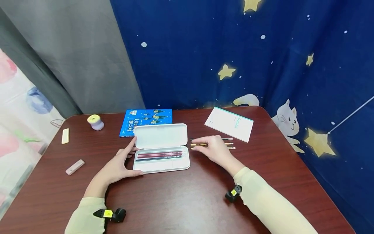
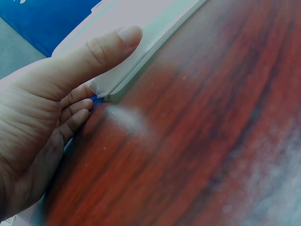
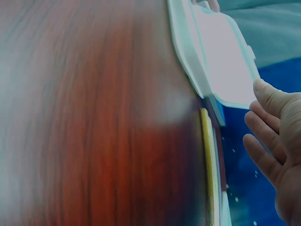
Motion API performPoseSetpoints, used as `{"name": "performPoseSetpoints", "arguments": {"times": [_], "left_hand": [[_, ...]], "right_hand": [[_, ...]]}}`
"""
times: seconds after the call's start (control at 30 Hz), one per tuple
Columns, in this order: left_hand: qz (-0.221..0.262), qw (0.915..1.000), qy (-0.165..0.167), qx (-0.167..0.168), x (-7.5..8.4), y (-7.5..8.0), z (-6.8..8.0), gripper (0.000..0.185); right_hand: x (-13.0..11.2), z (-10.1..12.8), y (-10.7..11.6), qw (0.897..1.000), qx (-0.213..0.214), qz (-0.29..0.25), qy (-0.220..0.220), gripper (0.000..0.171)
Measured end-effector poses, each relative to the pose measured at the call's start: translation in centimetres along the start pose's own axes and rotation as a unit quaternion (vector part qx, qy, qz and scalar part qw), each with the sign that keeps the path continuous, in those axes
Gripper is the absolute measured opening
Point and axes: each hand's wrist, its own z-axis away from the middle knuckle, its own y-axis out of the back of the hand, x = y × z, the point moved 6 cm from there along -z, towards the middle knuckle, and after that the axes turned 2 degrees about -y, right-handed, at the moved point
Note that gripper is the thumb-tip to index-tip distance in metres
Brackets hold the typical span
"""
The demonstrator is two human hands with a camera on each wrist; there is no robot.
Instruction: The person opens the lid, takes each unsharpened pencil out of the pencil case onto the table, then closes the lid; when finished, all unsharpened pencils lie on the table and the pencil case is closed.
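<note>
An open white pencil case (image 1: 162,166) lies on the table, its lid (image 1: 161,136) tipped back. Several dark and reddish pencils (image 1: 159,155) lie side by side in its base. My left hand (image 1: 119,164) holds the case at its left side, thumb along the near corner and fingers by the hinge and lid. To the right of the case, my right hand (image 1: 214,149) hovers over three loose pencils (image 1: 229,143), one dark and two yellow, thumb and forefinger apart. In the right wrist view a yellow pencil (image 3: 208,160) lies beside the hand, not in its fingers.
Behind the case lies a blue book (image 1: 146,118). A white notebook (image 1: 230,125) sits at the back right. On the left are a yellow-topped round container (image 1: 95,122), a pale yellow bar (image 1: 65,136) and a pinkish bar (image 1: 75,167). Curtains hang behind the table.
</note>
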Motion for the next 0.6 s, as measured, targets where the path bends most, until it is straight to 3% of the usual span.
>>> {"name": "performPoseSetpoints", "arguments": {"times": [0.3,0.6], "left_hand": [[0.003,1.0,-0.001,-0.002,0.1,0.1,0.0,0.13],[-0.013,0.9999,-0.007,0.002,0.2,0.2,-0.1,0.132]], "right_hand": [[-2.0,-1.0,-3.6,0.996,-0.046,0.07,0.034,0.024],[-3.0,-1.9,-5.7,0.986,-0.08,0.14,0.048,0.027]]}}
